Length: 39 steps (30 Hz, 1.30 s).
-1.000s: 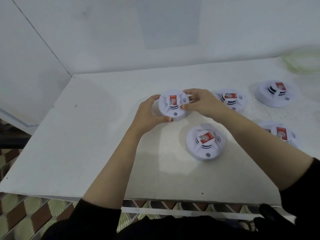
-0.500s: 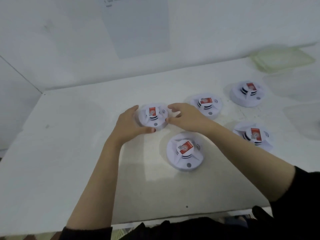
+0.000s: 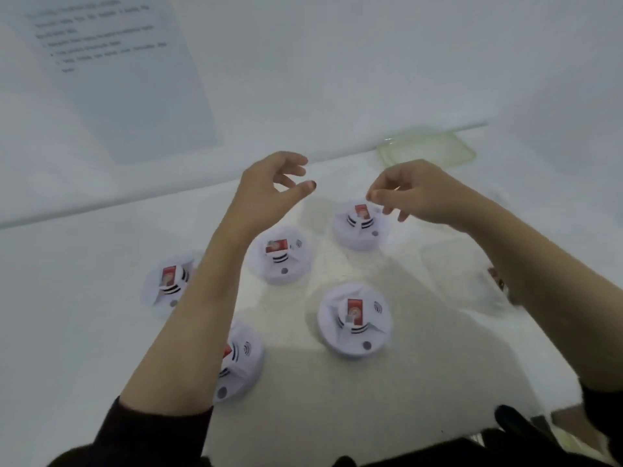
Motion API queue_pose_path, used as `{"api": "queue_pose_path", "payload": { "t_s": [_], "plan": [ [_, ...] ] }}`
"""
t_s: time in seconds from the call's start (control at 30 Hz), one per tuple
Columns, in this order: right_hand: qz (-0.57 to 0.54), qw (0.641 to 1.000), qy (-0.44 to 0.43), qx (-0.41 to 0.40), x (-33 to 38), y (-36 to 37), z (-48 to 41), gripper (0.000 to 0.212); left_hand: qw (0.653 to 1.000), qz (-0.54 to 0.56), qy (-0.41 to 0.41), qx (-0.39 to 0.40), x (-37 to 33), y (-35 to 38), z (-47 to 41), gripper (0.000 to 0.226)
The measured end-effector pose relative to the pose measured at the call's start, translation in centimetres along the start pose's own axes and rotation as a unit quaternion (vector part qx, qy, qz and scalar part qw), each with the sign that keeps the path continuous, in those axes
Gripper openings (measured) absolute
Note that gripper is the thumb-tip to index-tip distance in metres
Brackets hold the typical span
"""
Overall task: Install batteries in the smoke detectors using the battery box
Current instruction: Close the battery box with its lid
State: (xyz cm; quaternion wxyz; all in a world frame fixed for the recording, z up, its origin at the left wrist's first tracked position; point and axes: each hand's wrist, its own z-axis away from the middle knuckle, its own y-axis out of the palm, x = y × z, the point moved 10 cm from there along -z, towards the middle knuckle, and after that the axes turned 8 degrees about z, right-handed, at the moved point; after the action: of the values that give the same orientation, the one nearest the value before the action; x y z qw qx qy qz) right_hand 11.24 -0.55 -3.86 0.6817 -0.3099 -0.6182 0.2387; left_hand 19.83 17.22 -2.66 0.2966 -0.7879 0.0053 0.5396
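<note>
A white counter (image 3: 84,332) runs up to a plain white wall (image 3: 371,62); both look pale and slightly blurred. A sheet of paper (image 3: 135,96) with a few lines of unreadable print hangs on the wall at the upper left. At the far edge of the counter, against the wall, lies a shallow green plastic tray (image 3: 426,150).

Five white round smoke detectors, each with a red label on top, sit face up on the counter, apart from one another: the far detector (image 3: 359,227) just below the right hand, the middle detector (image 3: 279,261), the left detector (image 3: 165,288) partly behind the left forearm, the near detector (image 3: 354,321), and the nearest detector (image 3: 241,362), half hidden under the left forearm. A red scrap shows beside the right forearm; what it is cannot be told.

The left grip (image 3: 269,190), a bare hand, hangs above the counter with fingers loosely curled and thumb out, grasping nothing. The right grip (image 3: 418,193) hovers over the far detector, fingers drooping and released, touching nothing. Dark sleeves (image 3: 151,433) cover both arms near the elbows.
</note>
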Motion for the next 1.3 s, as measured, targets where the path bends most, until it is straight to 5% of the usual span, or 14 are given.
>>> {"api": "queue_pose_path", "payload": {
  "t_s": [0.17, 0.3, 0.47, 0.8, 1.1, 1.3],
  "plan": [
    [0.155, 0.985, 0.038, -0.072, -9.2, -8.4, -3.2, 0.014, 0.998, -0.017, 0.007, 0.058, -1.5, 9.0, -5.6, 0.018],
    [0.253, 0.963, 0.089, -0.025, -15.9, -11.8, -5.5, 0.032, 0.989, -0.080, 0.000, 0.123, -1.1, 15.5, -8.7, 0.029],
    [0.246, 0.960, 0.119, 0.055, -20.0, -12.6, -7.9, 0.042, 0.964, -0.196, -0.032, 0.176, 1.1, 20.0, -11.2, 0.042],
    [0.268, 0.959, 0.090, 0.032, -21.1, -13.0, -10.7, 0.040, 0.936, -0.318, -0.045, 0.141, 2.8, 21.2, -13.5, 0.048],
    [0.245, 0.968, 0.044, 0.032, -22.1, -14.4, -10.9, 0.020, 0.960, -0.273, -0.002, 0.056, 1.3, 21.4, -13.6, 0.005],
    [0.124, 0.991, -0.028, -0.033, -21.4, -16.1, -10.9, 0.008, 0.980, -0.180, 0.078, -0.005, -1.2, 19.2, -13.6, 0.006]
  ]
}}
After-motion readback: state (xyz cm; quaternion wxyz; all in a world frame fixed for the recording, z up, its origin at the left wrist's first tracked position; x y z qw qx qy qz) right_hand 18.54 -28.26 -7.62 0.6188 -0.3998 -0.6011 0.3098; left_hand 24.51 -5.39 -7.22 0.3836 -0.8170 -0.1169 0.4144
